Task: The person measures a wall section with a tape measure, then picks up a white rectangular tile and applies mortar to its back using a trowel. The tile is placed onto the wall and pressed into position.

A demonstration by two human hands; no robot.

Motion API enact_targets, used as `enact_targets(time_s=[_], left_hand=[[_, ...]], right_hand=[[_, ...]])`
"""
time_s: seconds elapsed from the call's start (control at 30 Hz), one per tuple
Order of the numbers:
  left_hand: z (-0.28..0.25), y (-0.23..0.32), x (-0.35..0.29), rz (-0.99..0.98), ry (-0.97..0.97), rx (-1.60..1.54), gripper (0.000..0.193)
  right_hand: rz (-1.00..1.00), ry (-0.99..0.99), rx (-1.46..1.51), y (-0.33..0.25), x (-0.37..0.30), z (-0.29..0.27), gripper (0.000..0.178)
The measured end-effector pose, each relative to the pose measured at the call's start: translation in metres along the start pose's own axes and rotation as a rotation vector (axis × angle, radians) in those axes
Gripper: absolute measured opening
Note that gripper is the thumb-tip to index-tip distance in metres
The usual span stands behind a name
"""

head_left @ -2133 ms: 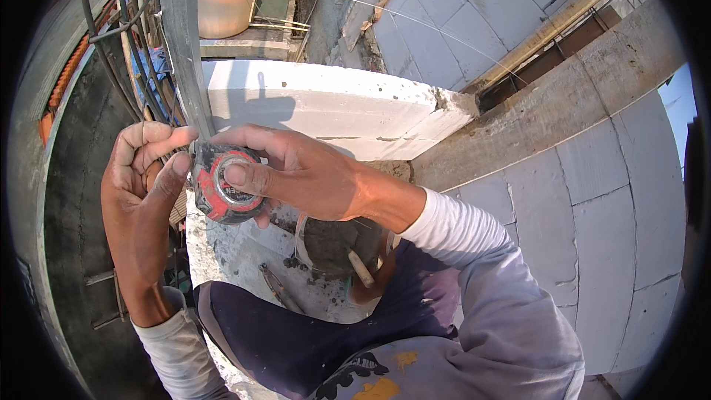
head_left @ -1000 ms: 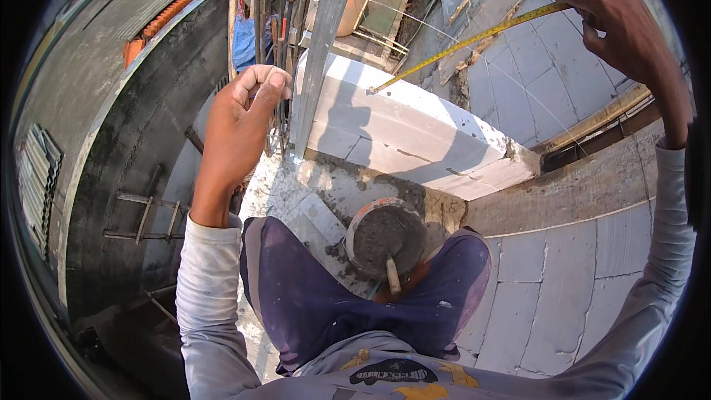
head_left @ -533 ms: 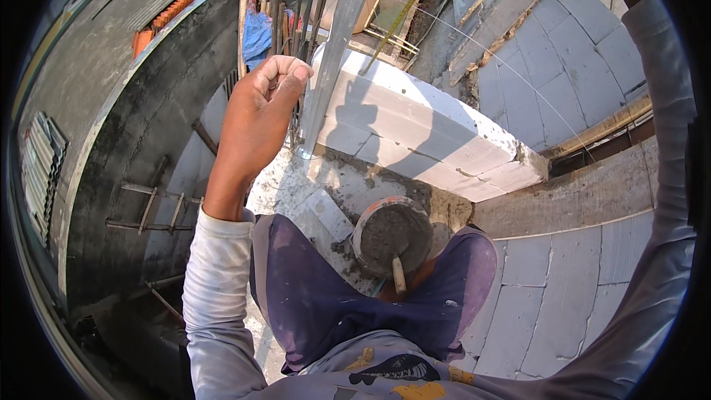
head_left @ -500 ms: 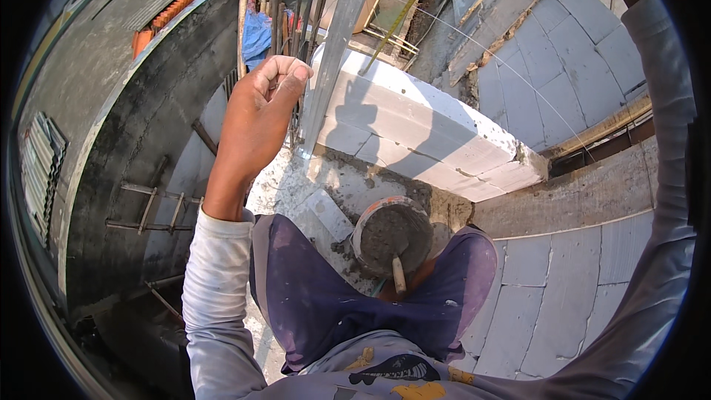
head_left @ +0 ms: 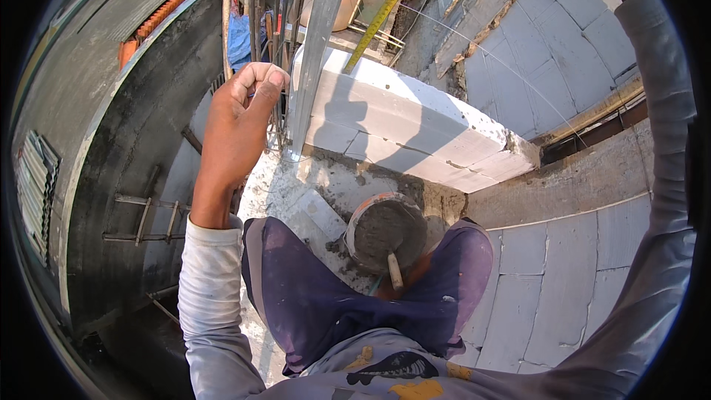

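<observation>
Yellow tape (head_left: 384, 15) was already out, not reeled in yet, low end at the top of the white block wall (head_left: 404, 115). Left hand (head_left: 243, 115) was curled closed by the metal channel (head_left: 313, 52), nothing visible in it; right hand was out of frame, couldn't tell its grip.

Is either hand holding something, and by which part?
The curled left hand shows nothing held. Right hand: can't tell; it and the top of the tape are out of view.

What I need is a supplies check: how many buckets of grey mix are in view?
1: the bucket stands on the floor between the person's knees, a tool handle at its near rim. Others may be hidden behind the block wall.
</observation>
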State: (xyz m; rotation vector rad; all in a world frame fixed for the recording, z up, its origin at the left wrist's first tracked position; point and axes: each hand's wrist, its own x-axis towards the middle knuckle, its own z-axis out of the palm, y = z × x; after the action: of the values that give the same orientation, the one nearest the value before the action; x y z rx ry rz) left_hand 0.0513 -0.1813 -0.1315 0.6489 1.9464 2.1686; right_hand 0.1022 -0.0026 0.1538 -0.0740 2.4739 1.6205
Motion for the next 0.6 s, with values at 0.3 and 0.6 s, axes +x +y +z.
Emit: enact_targets(time_s=[0.3,0.6], left_hand=[[-0.006,0.015,-0.004,0.04,0.094,0.206,0.024],[0.003,0.0,-0.004,-0.032,0.09,0.137,0.019]], right_hand=[[0.091,-0.086,0.171,0.096,-0.151,0.186,0.036],[0.325,-0.489,0.045,0.16,-0.243,0.333,0.031]])
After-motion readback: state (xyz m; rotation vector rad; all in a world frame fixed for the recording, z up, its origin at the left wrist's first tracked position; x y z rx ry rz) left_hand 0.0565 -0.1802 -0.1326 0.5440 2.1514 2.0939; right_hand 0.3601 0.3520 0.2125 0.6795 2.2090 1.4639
